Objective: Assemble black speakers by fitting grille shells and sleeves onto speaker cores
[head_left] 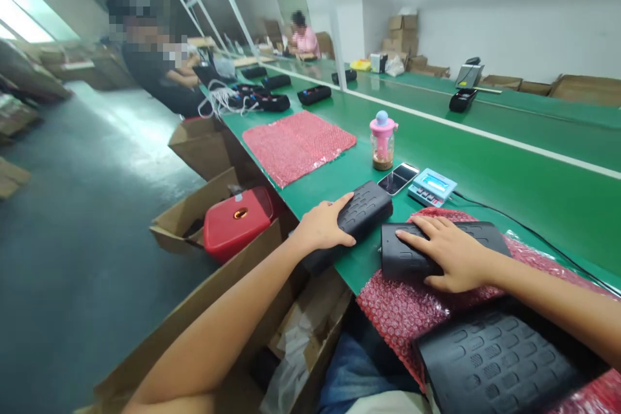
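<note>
My left hand (324,225) is closed around a black plastic case (369,202) with raised oblong bumps, which slants across the table edge. Its fingers reach over the far side and the thumb presses nearer me. To the right, a second black case (466,233) lies on red bubble wrap (402,310). My right hand (449,252) rests on top of it with fingers spread and stretched out; the palm's underside is hidden. Closest to me is a third, larger-looking black case (499,356) with the same bumps, partly under my right forearm.
Past my hands on the green table (509,162) are a phone (398,178), a light-blue meter (431,187) with a cable, and a pink-lidded bottle (383,142). A bubble-wrap sheet (298,145) lies farther left. Cardboard boxes (194,330) and a red container (237,223) flank the edge. Two people sit beyond.
</note>
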`<state>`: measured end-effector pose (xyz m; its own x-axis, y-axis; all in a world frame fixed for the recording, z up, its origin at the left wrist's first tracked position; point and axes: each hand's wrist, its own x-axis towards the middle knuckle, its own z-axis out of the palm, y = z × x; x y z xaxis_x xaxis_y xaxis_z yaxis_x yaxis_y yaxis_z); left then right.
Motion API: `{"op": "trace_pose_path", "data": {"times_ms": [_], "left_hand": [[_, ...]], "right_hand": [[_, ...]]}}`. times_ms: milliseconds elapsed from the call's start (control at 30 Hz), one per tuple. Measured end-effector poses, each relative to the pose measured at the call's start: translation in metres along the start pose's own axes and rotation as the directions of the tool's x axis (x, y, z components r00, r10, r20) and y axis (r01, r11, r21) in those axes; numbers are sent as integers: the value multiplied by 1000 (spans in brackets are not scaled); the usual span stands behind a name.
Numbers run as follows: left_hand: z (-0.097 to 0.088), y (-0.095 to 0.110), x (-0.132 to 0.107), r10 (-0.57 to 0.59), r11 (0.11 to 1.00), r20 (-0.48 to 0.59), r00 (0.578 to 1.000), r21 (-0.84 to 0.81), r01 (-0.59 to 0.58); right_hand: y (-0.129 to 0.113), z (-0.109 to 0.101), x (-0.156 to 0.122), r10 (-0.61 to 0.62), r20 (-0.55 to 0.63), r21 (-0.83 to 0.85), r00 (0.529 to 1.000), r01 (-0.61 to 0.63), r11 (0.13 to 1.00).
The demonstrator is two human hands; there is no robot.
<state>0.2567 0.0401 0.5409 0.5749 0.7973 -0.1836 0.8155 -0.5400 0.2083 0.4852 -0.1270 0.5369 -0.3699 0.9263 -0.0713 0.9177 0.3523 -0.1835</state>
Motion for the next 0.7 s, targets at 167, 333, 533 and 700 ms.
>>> {"op": "trace_pose_path", "data": {"times_ms": [167, 333, 533, 700], "left_hand": [[-24, -7, -4, 87, 991, -151, 985, -84, -101], [-66, 28, -11, 140, 752, -429, 893, -541, -377], [-84, 145, -19, 388, 76, -370, 844, -900, -430], [-76, 236, -27, 648, 23, -337, 683, -888, -460]], "right_hand": [[7, -14, -3, 130, -153, 553, 980, -24, 833], [10, -41, -10, 386, -372, 775, 844, 53, 630], [-7, -96, -38, 516, -567, 817, 643, 355, 454], [-15, -107, -86, 698, -685, 658, 207, 586, 473]]}}
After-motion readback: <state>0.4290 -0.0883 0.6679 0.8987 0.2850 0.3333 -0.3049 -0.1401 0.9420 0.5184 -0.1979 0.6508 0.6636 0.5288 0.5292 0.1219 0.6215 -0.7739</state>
